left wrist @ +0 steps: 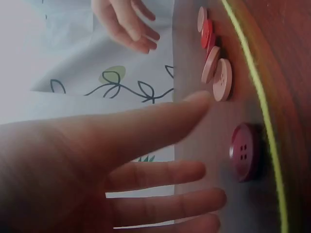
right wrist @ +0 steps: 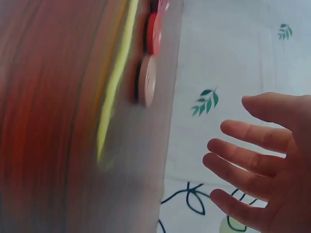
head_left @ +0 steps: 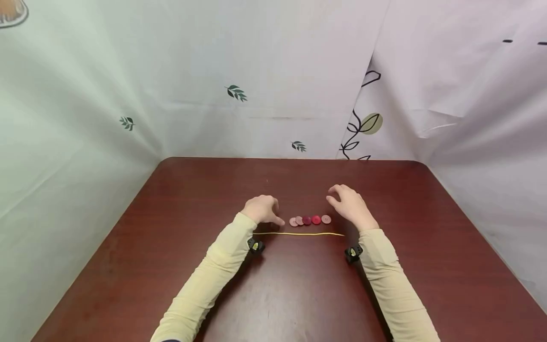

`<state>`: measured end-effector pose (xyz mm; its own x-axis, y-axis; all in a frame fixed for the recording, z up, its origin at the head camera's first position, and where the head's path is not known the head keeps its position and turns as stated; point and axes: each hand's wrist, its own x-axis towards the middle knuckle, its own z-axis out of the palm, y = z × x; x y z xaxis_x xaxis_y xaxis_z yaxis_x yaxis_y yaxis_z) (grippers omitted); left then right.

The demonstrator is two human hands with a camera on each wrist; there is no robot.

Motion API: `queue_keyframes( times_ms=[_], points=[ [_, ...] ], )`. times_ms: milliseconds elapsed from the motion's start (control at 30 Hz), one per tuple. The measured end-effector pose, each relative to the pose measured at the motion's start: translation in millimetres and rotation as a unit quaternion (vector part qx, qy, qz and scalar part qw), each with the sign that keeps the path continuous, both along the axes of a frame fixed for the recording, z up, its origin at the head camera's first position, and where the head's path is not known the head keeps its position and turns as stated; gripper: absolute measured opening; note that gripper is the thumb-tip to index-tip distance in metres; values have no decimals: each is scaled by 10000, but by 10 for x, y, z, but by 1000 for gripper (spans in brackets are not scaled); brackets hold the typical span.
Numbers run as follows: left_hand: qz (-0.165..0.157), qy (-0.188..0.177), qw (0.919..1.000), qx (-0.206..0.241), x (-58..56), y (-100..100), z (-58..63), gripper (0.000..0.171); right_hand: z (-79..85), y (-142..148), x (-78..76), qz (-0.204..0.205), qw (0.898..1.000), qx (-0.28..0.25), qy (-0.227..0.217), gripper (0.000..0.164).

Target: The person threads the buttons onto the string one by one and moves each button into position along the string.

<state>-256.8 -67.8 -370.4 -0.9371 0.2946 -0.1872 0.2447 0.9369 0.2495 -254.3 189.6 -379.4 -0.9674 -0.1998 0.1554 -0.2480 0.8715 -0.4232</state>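
Several round buttons lie in a row on the table, among them a light pink one (head_left: 326,219), a red one (head_left: 316,220) and a maroon one (head_left: 306,221). Two pale pink buttons (head_left: 293,222) overlap at the row's left end. In front of the row stretches a yellow string (head_left: 299,233), nearly straight. My left hand (head_left: 261,209) hovers at the row's left, holding nothing. Beneath its fingers a dark maroon four-hole button (left wrist: 244,153) shows in the left wrist view; the hand hides it from the head view. To the row's right, my right hand (head_left: 351,205) is raised with fingers loosely spread, touching nothing.
The dark reddish-brown table (head_left: 273,289) has rounded far corners. White cloth (head_left: 278,61) with printed leaves hangs behind it and along both sides. Each wrist wears a small black camera, one on the left (head_left: 256,246) and one on the right (head_left: 353,253).
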Motion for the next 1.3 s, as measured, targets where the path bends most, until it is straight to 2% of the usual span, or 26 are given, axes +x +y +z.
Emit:
queue_keyframes(
  times_ms=[133, 433, 700, 867, 1067, 1300],
  points=[
    [-87, -103, 9999, -86, 25, 18, -6, 31, 42, -110, 2, 132, 9999, -83, 32, 29],
    [-82, -52, 9999, -85, 59, 64, -47, 22, 86, -414, 13, 482, 9985, -190, 199, 21],
    [-135, 46, 9995, -272, 30, 108, -104, 18, 56, -645, 69, 612, 9978, -267, 8, 20],
    [-275, -9, 9993, -258, 33, 99, -116, 18, 6, -698, 95, 803, 9965, -207, 72, 18],
    [-611, -106, 9980, -155, -24, -37, -87, 16, -8, -756, 93, 908, 9956, -172, 134, 17],
    [-931, -330, 9951, 75, -138, -307, 1, 18, -30, -831, 85, 1088, 9940, 136, -46, 12]
  ],
)
